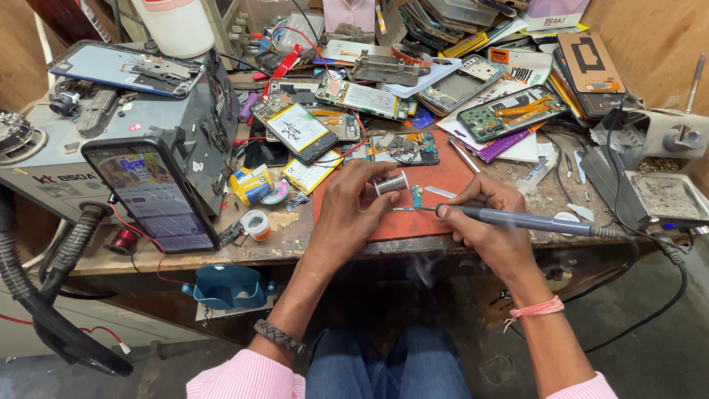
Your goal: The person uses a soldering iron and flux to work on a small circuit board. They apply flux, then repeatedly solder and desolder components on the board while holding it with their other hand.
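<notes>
My left hand (354, 210) holds a small silver spool of solder wire (391, 182) above a red work mat (402, 222). My right hand (484, 222) grips a grey soldering iron (517, 219) like a pen, its tip pointing left toward a tiny part (417, 196) on the mat, between the two hands. The iron's black cable (650, 244) runs off to the right.
A lit phone (159, 196) leans against a grey rework station (111, 140) at left. Opened phones and circuit boards (509, 112) crowd the back of the bench. A solder stand and tray (665, 192) sit at right. A small white pot (256, 224) and tape rolls lie near the mat.
</notes>
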